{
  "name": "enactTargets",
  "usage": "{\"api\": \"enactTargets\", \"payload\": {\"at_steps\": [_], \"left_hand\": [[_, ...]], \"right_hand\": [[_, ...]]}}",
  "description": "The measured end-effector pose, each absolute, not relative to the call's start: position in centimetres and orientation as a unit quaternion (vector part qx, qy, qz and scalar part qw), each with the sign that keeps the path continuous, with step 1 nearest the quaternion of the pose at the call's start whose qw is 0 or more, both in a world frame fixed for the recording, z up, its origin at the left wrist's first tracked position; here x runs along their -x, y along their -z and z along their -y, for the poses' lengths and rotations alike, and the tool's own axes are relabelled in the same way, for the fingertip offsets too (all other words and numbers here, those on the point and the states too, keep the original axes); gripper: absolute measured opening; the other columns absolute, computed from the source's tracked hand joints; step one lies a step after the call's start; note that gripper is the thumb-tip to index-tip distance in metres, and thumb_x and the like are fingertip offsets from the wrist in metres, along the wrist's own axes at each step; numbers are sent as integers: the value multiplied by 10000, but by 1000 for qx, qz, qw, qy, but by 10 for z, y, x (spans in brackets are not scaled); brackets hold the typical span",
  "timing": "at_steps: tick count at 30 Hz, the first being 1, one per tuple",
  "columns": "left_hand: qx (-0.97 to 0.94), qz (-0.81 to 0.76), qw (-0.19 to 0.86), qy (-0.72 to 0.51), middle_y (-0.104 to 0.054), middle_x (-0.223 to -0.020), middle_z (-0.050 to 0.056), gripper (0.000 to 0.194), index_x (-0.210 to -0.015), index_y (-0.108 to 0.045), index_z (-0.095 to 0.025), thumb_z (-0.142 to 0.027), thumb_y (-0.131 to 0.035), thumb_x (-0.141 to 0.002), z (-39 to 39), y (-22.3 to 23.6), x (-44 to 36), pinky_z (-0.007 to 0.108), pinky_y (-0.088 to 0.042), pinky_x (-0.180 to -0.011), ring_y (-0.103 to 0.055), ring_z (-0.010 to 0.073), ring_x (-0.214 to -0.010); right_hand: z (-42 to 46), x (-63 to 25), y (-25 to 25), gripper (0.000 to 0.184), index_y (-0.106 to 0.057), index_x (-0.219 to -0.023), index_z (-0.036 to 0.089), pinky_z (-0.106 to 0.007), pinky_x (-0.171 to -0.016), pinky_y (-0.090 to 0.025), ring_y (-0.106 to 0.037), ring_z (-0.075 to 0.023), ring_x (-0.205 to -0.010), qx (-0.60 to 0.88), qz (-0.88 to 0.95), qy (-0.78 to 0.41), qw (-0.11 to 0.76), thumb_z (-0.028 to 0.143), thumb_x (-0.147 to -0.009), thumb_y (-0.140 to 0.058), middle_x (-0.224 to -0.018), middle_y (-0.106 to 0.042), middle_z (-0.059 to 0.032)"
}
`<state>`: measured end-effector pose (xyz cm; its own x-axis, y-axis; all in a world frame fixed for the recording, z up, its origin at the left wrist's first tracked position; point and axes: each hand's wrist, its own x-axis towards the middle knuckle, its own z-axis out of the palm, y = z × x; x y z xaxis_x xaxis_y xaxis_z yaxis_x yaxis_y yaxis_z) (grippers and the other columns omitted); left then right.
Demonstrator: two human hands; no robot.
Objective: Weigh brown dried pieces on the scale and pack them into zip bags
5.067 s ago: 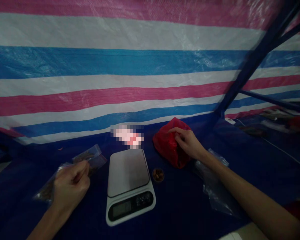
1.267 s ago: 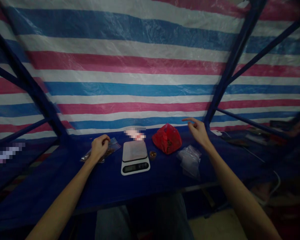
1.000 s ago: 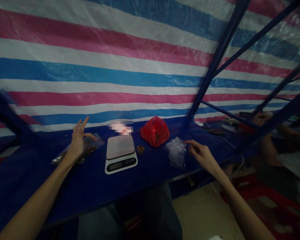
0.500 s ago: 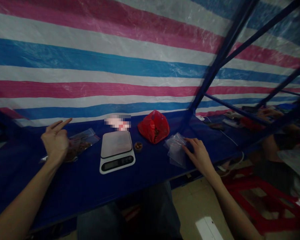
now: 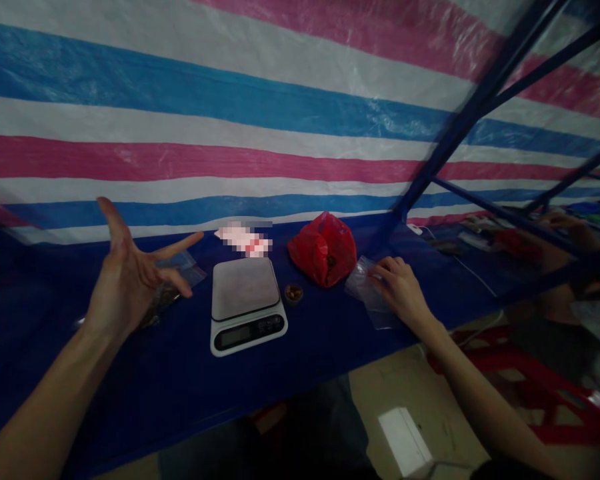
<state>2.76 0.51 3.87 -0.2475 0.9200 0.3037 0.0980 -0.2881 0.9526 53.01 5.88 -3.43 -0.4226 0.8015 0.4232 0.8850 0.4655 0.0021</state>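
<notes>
- Striped plastic sheeting (image 5: 260, 127) is hanging beyond both hands, behind a blue table (image 5: 215, 390).
- Left hand (image 5: 130, 280): fingers are standing wide apart, gripping nothing; whether the hand is touching the table, cannot tell.
- Filled zip bags (image 5: 163, 301), brown contents, are lying behind and partly beneath the left hand.
- Right hand (image 5: 400, 290): bent fingers are touching the flat clear bags (image 5: 375, 312); whether they are pinching one, cannot tell. Bags are lying under and just left of the fingertips.
- Red bag (image 5: 316, 252) is sitting open, left of the right hand and slightly beyond it, brown bits showing inside.
- Small cup (image 5: 294, 294) of brown pieces is standing farther left.
- Kitchen scale (image 5: 247, 293) is resting between the two hands, nearer the left.
</notes>
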Motion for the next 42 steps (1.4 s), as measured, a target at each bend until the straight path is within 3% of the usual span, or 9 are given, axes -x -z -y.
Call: {"api": "enactTargets", "payload": {"at_steps": [4, 7, 10, 12, 15, 22, 27, 31, 42], "left_hand": [[-533, -412, 456, -582, -777, -1214, 95, 1063, -1538, 308, -536, -848, -464, -877, 2, -37, -25, 335, -545, -426, -598, 140, -329], [-556, -416, 461, -553, -759, -1268, 116, 1029, -1534, 324, -522, -785, -465, -929, 6, -38, -29, 298, -544, -438, -648, 138, -390], [-654, -434, 402, -471, -581, -1537, 130, 1008, -1583, 254, -490, -601, -552, -990, 8, -47, -46, 401, -644, -799, -793, 242, -948], [-752, -435, 305, -390, -405, -1675, 91, 987, -1650, 66, -456, -515, -641, -964, 5, -56, -63, 507, -526, -1098, -608, 308, -1359], [-825, -430, 162, -328, -365, -1697, 88, 960, -1657, -206, -340, -453, -749, -873, -5, -70, -89, 562, -381, -1225, -429, 351, -1508], [-853, -433, 84, -281, -717, -1291, 87, 491, -1307, -607, -203, -52, -478, -859, -24, -68, -101, 449, -525, -1065, -667, 247, -1210], [-873, -437, 0, -215, -690, -1254, 119, 502, -1245, -583, -169, -3, -495, -779, -1, -57, -103, 471, -501, -1064, -612, 280, -1240], [-854, -477, 2, -206, -656, -1308, 143, 544, -1359, -499, -149, -66, -544, -824, 8, -49, -112, 472, -504, -1052, -593, 289, -1269], [-858, -482, -70, -165, -696, -1190, 136, 358, -1224, -575, -155, -108, -582, -869, 3, -55, -123, 447, -519, -952, -634, 292, -1140]], "right_hand": [[-57, -522, 9, 226, -743, -957, 205, -424, -747, -418, -559, -290, -882, 498, 834, 128, 200, 290, -1012, -541, -933, -686, -118], [-49, -506, -28, 200, -715, -921, 211, -432, -776, -455, -591, -278, -851, 464, 835, 134, 262, 318, -1012, -572, -885, -698, -91], [-38, -472, -70, 83, -698, -963, 213, -406, -783, -488, -622, -248, -838, 383, 862, 128, 308, 257, -989, -634, -889, -712, -67], [-34, -440, -91, 60, -698, -1008, 209, -388, -778, -495, -629, -231, -828, 316, 885, 129, 316, 209, -987, -641, -901, -726, -64], [-36, -389, -105, 114, -702, -1069, 183, -380, -790, -511, -648, -224, -856, 204, 926, 128, 292, 198, -1012, -604, -938, -748, -79], [-40, -322, -92, 177, -699, -992, 146, -378, -843, -548, -661, -244, -1012, 102, 937, 120, 311, 143, -1029, -526, -1101, -771, -125], [-25, -324, -70, 180, -694, -965, 125, -402, -850, -539, -641, -287, -1124, 106, 932, 154, 309, 134, -1029, -526, -1171, -760, -162], [-31, -325, -55, 210, -690, -1157, 91, -422, -888, -548, -643, -290, -1152, 105, 933, 135, 317, 133, -1028, -529, -1196, -753, -172], [-23, -322, -40, 248, -687, -1189, 66, -418, -1013, -552, -652, -287, -1148, 77, 938, 129, 313, 140, -1022, -520, -1169, -738, -161]]}}
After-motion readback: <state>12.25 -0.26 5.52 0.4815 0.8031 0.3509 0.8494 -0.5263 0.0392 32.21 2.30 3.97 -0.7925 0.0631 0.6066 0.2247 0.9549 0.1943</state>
